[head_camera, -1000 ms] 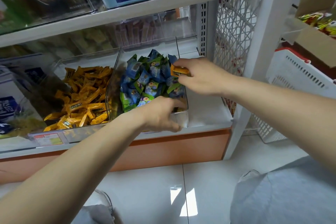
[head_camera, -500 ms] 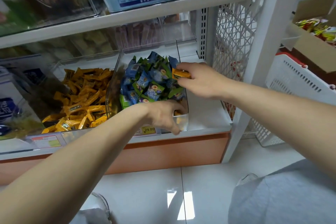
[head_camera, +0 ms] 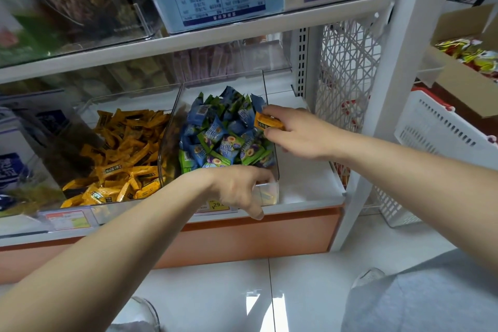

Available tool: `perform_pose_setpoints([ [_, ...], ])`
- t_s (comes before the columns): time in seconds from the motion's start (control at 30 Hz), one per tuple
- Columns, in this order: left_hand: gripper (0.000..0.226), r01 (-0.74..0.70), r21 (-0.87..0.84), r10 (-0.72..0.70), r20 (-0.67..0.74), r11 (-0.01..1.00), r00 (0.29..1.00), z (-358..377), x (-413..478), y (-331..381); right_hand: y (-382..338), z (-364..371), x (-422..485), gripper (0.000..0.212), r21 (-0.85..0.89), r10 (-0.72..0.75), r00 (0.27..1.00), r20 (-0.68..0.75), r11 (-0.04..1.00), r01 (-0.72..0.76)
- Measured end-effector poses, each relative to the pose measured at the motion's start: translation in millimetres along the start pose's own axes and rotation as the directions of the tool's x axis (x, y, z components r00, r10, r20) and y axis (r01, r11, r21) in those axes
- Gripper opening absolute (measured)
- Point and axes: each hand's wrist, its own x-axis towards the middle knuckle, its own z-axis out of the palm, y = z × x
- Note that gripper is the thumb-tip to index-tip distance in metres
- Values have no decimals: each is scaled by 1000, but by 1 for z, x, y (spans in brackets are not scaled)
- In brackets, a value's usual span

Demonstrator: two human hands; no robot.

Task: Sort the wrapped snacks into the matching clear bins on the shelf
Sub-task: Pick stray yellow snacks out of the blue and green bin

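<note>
The right hand (head_camera: pixel 299 135) pinches one orange snack (head_camera: pixel 267 122) between thumb and fingers. It holds the snack just over the right wall of the right bin (head_camera: pixel 269 194), toward the back right corner. This bin holds blue and green snacks (head_camera: pixel 223 143), heaped highest at the back. The left hand (head_camera: pixel 237 188) grips the front edge of the same bin, with the fingers curled over the rim and the thumb outside on the front wall. The left bin (head_camera: pixel 126 97) stands against it, wall to wall, and holds orange snacks (head_camera: pixel 121 153). A strip of white shelf (head_camera: pixel 304 183) shows between the right bin and the shelf's right edge, where the white post (head_camera: pixel 377 116) stands.
</note>
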Motion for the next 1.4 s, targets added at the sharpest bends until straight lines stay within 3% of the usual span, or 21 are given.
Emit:
perform_pose_setpoints([
  [0.13, 50, -56, -64, 51, -72, 996, 996, 0, -5, -1, -1, -1, 0, 25, 1, -1, 1000, 11, 1000, 1],
  [0.27, 29, -105, -73, 85, -238, 992, 968, 3, -10, -6, -2, -2, 0, 25, -1, 4, 1000, 24, 1000, -4],
  [0.47, 20, -264, -273, 108, -477, 925, 872, 3, -31, -21, -2, -4, 1, 10, -32, 2, 999, -34, 999, -3],
  [0.57, 19, -337, -413, 38, -585, 846, 810, 7, -38, -24, -6, -5, 1, 18, -67, -28, 994, -106, 998, 21],
  [0.7, 18, -493, -665, -153, -669, 561, 728, 4, -45, -21, -14, -7, 1, 12, 131, 16, 986, -166, 991, 6],
  [0.87, 15, -578, -586, -223, -785, 568, 578, -4, -51, -13, -30, -3, -4, 6, 317, 14, 991, -134, 948, 29],
  [1.03, 11, -627, -636, -377, -772, 450, 512, -10, -53, -7, -44, 5, 1, 15, 231, 7, 999, -53, 973, 6],
  [1.17, 12, -631, -652, -449, -754, 421, 480, -16, -59, -5, -56, 13, 11, 9, 451, 21, 1000, 2, 893, -19],
  [1.3, 21, -620, -723, -491, -677, 304, 549, -24, -71, -14, -70, 23, 21, 11, 441, -114, 993, 23, 893, 92],
  [1.4, 23, -589, -675, -413, -738, 444, 534, -20, -83, -30, -84, 34, 28, 21, 403, -149, 989, 7, 905, 134],
])
